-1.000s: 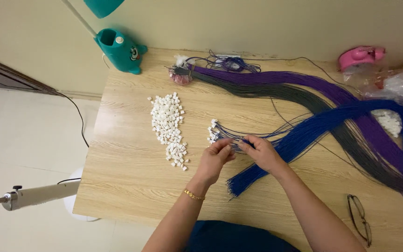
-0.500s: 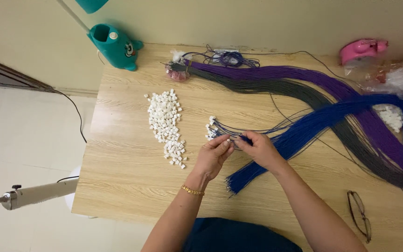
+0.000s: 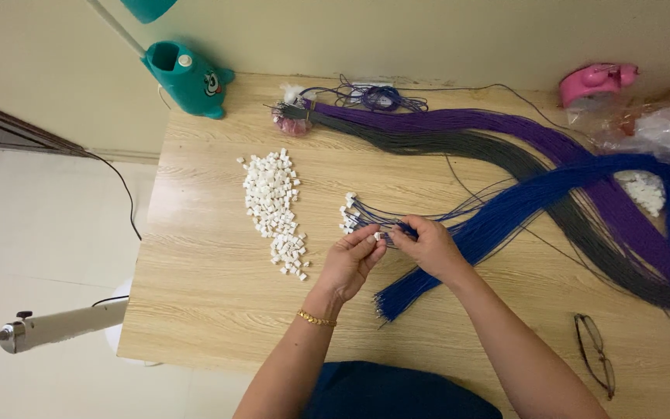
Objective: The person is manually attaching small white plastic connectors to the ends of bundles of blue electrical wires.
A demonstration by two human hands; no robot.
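Note:
My left hand pinches a small white connector at its fingertips, over the middle of the wooden table. My right hand grips a thin blue wire and holds its end against that connector. The two hands touch at the fingertips. Just above them lies a small fan of blue wires with white connectors on their ends. A pile of loose white connectors lies to the left. A thick bundle of blue wires runs from under my right hand to the right.
Purple wires and dark grey wires sweep across the back. A teal desk lamp base stands back left. A pink tape dispenser and a clear plastic bag sit back right. Eyeglasses lie front right.
The hands stay together at the same spot with small finger movements. The view has shifted slightly downward over the table.

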